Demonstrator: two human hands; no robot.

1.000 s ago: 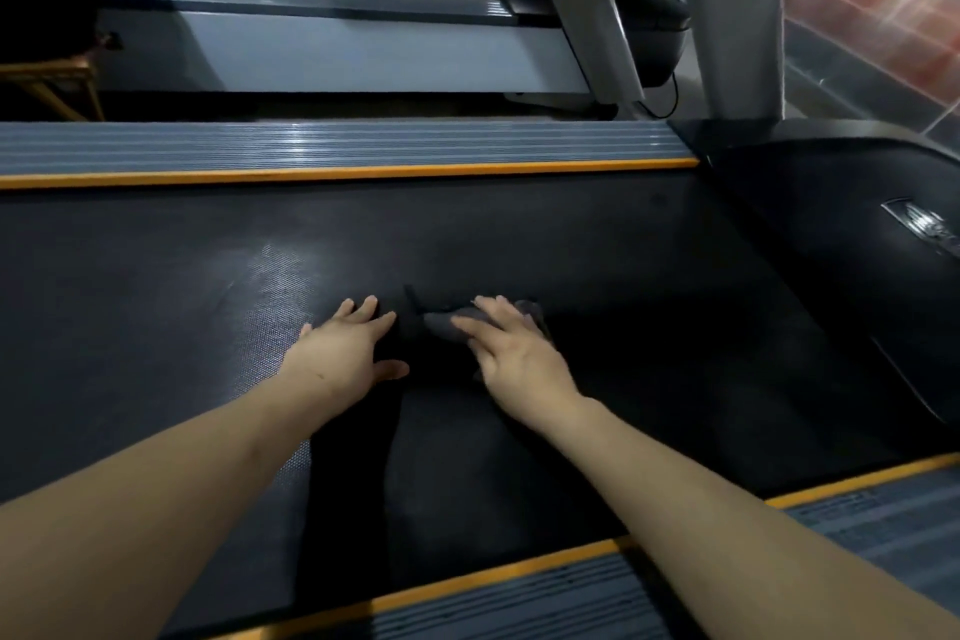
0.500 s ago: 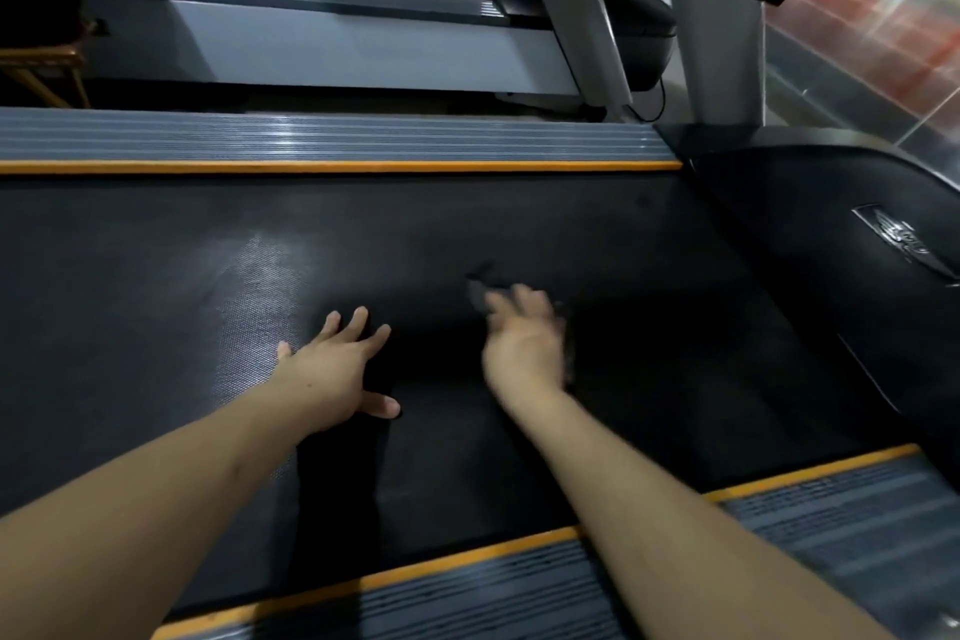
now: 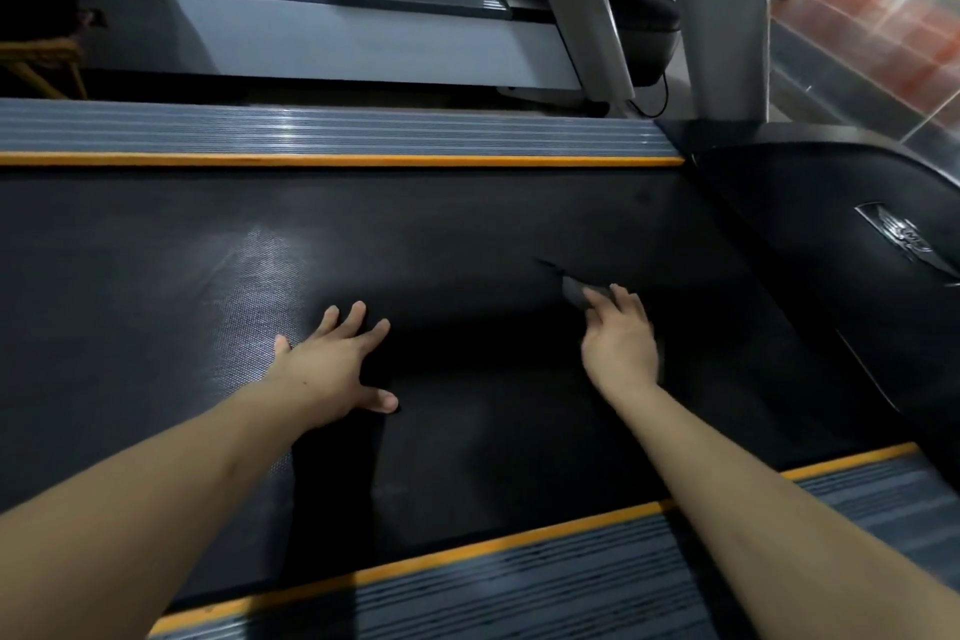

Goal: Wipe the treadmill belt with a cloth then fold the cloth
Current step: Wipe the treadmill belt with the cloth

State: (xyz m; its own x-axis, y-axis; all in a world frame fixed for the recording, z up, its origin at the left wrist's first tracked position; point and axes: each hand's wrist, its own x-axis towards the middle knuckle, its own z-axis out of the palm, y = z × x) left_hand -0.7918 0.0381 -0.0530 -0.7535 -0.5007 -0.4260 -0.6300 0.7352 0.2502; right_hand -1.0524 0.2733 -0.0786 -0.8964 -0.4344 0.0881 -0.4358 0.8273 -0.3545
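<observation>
Treadmill belt (image 3: 467, 234), black and finely textured, runs across the view between two grey ribbed side rails edged in orange. On its left half a pale sheen shows on the surface. Just right of that patch the left hand (image 3: 332, 369) lies flat on the belt, palm down, fingers spread wide and holding nothing. Well apart from it, further right, the right hand (image 3: 621, 343) rests on the belt with its fingers pressed onto a small dark grey cloth (image 3: 574, 290), which peeks out beyond the fingertips; the cloth is dim and hard to separate from the belt. At far right sits the black motor cover (image 3: 831, 244) with a silver badge.
</observation>
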